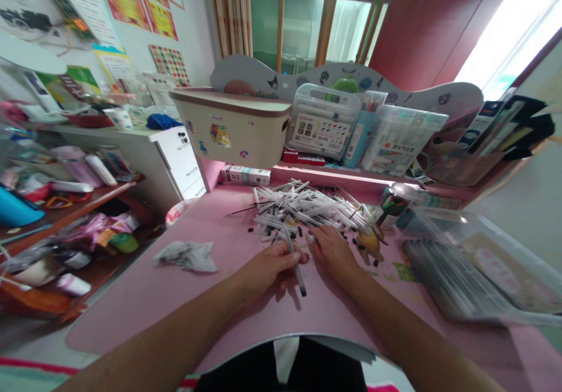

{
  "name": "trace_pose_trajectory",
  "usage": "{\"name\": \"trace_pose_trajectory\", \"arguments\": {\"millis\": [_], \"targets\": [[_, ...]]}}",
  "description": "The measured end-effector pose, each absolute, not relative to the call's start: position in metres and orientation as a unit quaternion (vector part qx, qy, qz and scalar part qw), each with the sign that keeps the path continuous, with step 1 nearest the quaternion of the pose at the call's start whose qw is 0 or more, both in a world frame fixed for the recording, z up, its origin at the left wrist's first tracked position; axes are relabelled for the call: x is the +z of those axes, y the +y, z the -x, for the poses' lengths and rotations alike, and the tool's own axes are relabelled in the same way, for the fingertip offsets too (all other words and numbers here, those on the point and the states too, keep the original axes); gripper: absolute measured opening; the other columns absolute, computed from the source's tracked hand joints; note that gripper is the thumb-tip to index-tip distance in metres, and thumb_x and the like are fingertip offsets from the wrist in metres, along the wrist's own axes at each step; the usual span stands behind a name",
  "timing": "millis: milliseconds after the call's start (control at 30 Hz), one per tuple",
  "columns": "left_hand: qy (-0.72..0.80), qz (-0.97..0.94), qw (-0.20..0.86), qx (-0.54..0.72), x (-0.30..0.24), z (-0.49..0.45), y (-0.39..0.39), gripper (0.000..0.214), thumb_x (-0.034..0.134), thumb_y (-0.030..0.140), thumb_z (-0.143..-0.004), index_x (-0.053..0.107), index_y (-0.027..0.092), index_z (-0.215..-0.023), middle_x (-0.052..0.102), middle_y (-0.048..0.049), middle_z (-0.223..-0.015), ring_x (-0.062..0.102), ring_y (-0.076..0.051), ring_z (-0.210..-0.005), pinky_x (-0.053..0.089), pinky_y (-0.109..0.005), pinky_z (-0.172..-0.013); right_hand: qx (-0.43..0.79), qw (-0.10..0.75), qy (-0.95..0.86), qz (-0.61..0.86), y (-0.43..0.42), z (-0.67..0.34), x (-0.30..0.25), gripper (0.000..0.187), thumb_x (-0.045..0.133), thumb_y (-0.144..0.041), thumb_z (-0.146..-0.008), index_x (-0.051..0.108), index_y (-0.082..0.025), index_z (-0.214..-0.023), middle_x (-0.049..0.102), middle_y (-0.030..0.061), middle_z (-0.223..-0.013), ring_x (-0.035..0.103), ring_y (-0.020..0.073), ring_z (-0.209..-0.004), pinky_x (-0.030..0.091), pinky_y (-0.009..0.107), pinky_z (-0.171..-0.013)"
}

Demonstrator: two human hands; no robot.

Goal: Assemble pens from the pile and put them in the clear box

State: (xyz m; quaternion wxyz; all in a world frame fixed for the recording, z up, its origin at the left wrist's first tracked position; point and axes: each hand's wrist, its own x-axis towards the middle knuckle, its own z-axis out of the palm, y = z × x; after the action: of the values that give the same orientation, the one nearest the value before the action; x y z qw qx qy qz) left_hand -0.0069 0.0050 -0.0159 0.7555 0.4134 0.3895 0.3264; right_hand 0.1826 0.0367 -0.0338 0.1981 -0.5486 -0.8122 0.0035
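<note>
My left hand [276, 266] is closed around a pen [295, 263] with a pale barrel and a dark lower end, tilted above the pink desk [246, 316]. Just beyond it spreads a heap of white pen barrels [316, 205], with thin dark rods and small black caps [300, 230] scattered along its near edge. At that edge rests my right hand [333, 254], palm down, its fingers reaching to the nearest pieces. The fingers look apart, and I make out nothing held in them. Their tips partly blur into the white pieces.
A crumpled tissue [187, 255] lies at left. On the right are a clear plastic case [492, 263] of dark-tipped pens, a drink can [397, 202] and a yellowish figure [369, 247]. A cream bin [237, 129] and marker boxes [325, 123] stand on the shelf behind.
</note>
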Motion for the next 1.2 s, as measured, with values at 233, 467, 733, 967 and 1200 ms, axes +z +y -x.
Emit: {"name": "trace_pose_trajectory", "arguments": {"millis": [233, 467, 733, 967, 1200], "targets": [[0.403, -0.407, 0.743, 0.347, -0.010, 0.006, 0.005, 0.021, 0.067, 0.034, -0.079, 0.058, 0.016, -0.088, 0.059, 0.0018, -0.059, 0.040, -0.006, -0.033, 0.028, -0.017, -0.031, -0.018, 0.169, -0.820, 0.546, 0.034, -0.178, -0.029, 0.016, 0.053, -0.020, -0.093, 0.068, -0.018, -0.095, 0.063, 0.0099, -0.097, 0.054, 0.0244, -0.093, 0.044, 0.037, -0.087], [0.397, -0.402, 0.744, 0.357, -0.011, 0.005, 0.005, 0.019, 0.067, 0.033, -0.081, 0.059, 0.016, -0.086, 0.058, 0.0023, -0.058, 0.041, -0.006, -0.035, 0.030, -0.018, -0.034, 0.001, 0.237, -0.817, 0.525, 0.037, -0.181, -0.027, 0.017, 0.050, -0.015, -0.090, 0.066, -0.018, -0.083, 0.061, 0.0101, -0.093, 0.052, 0.0244, -0.093, 0.043, 0.038, -0.086], [0.352, -0.401, 0.773, 0.343, -0.010, 0.008, 0.003, 0.017, 0.061, 0.031, -0.088, 0.061, 0.014, -0.089, 0.067, -0.0067, -0.080, 0.060, -0.010, -0.054, 0.045, -0.021, -0.049, 0.350, 0.483, -0.603, 0.530, 0.039, -0.203, -0.011, 0.013, 0.065, -0.028, -0.076, 0.055, -0.020, -0.080, 0.054, -0.0018, -0.073, 0.051, 0.0139, -0.068, 0.042, 0.028, -0.064], [0.316, -0.435, 0.783, 0.313, -0.008, 0.008, -0.002, 0.018, 0.055, 0.031, -0.091, 0.059, 0.018, -0.103, 0.047, 0.0063, -0.054, 0.039, -0.007, -0.037, 0.031, -0.015, -0.036, 0.512, 0.491, -0.514, 0.483, 0.029, -0.204, 0.003, 0.037, 0.066, -0.033, -0.075, 0.060, -0.021, -0.110, 0.051, -0.0041, -0.071, 0.046, 0.0112, -0.057, 0.038, 0.025, -0.050], [0.350, -0.395, 0.780, 0.337, -0.006, 0.009, 0.004, 0.015, 0.053, 0.028, -0.091, 0.058, 0.019, -0.102, 0.042, 0.0074, -0.054, 0.026, -0.005, -0.038, 0.020, -0.015, -0.034, 0.185, 0.363, -0.733, 0.544, 0.029, -0.195, -0.008, 0.021, 0.051, -0.018, -0.081, 0.069, -0.016, -0.091, 0.066, 0.0101, -0.097, 0.056, 0.0247, -0.098, 0.043, 0.044, -0.092]]}}
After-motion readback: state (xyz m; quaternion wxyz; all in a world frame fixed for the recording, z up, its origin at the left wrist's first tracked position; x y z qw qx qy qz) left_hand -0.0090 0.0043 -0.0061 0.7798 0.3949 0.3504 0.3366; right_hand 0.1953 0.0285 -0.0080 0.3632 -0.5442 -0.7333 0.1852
